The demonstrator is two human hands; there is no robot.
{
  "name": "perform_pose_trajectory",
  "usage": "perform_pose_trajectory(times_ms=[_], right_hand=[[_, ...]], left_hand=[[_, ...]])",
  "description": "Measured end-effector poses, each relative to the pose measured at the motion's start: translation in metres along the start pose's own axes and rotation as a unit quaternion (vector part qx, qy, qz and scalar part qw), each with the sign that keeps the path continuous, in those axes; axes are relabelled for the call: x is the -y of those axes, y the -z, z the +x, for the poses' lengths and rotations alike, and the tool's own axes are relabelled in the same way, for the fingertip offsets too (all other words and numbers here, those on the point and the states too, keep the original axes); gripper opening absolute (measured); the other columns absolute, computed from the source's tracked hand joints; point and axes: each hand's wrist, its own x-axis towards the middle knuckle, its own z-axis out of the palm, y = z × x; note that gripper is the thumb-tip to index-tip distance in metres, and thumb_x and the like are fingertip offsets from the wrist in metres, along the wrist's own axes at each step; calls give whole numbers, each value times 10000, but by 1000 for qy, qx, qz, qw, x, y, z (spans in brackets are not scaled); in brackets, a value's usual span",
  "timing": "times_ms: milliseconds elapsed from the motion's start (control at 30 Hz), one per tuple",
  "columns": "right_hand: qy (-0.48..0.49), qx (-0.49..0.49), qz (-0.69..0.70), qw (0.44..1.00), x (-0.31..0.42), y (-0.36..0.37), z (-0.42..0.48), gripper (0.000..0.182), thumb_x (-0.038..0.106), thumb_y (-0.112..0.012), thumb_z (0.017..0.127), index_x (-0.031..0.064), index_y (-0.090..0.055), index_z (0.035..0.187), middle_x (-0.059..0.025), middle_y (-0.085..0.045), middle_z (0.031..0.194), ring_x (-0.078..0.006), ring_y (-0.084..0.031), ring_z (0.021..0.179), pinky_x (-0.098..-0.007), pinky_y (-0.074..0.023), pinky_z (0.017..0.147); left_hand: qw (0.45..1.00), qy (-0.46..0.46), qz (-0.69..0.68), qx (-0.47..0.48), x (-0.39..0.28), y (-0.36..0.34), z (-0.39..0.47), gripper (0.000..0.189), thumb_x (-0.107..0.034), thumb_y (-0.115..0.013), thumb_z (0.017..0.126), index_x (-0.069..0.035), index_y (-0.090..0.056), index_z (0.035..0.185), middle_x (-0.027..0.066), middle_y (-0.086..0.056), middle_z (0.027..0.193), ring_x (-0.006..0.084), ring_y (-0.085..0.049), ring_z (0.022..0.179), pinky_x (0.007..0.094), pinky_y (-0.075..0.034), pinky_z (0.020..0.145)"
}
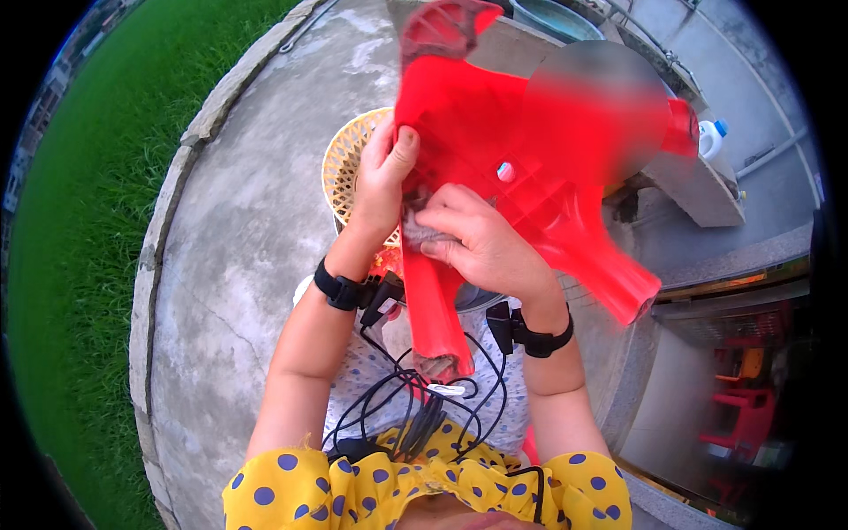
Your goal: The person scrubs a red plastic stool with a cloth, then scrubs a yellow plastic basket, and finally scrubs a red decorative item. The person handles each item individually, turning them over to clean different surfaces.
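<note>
A red plastic stool (490,132) is held up before me, its ribbed underside facing me and its legs splayed outward. My left hand (386,172) grips the stool's left edge, the thumb on the near side. In my right hand (470,232) is a bunched grey cloth (423,232), pressed against the underside near the base of the leg closest to me. Dirt shows at the leg ends. A round hole pierces the seat's middle. Part of the stool at the upper right is blurred.
Behind the stool stands a yellow woven basket (339,175). Black cables (424,424) hang over my lap. A concrete ledge (695,192) bearing a white bottle (711,140) lies to the right, with a basin (556,18) farther back. A low kerb (156,245) borders grass on the left.
</note>
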Motion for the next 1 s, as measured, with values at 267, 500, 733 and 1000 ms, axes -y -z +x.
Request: perform_pose_trajectory(times_ms=[267,500,733,1000], right_hand=[[19,159,260,952,9,38,-13,347,-29,-753,733,-13,-668,1069,-108,-578,1058,-255,-577,971,-342,-457,829],[4,136,180,974,3,37,-7,323,-6,-725,758,-31,-660,1073,-88,-572,982,-219,-602,941,-344,-461,769],[-72,-38,-147,986,4,15,-2,199,84,-703,819,-18,-666,986,-149,-553,895,-316,-590,876,-398,-477,750],[24,218,91,971,5,51,-9,165,95,-686,800,-33,-629,887,-123,-530,842,-315,-566,845,-406,-456,764]], left_hand=[[996,-79,17,-39,-3,16,9,443,-421,-578,1031,-20,-575,1221,-45,-570,1001,42,-494,896,218,-419,803],[993,-98,-20,-67,-11,20,11,494,-437,-537,1047,-14,-532,1302,24,-625,1159,100,-589,1033,279,-493,897],[991,-88,-72,-72,-18,11,11,530,-467,-542,1037,-8,-517,1299,36,-616,1165,117,-602,1030,293,-506,905],[991,-104,-2,-85,-4,20,11,517,-470,-556,1030,-6,-546,1258,31,-610,1166,119,-575,1046,280,-467,910]])
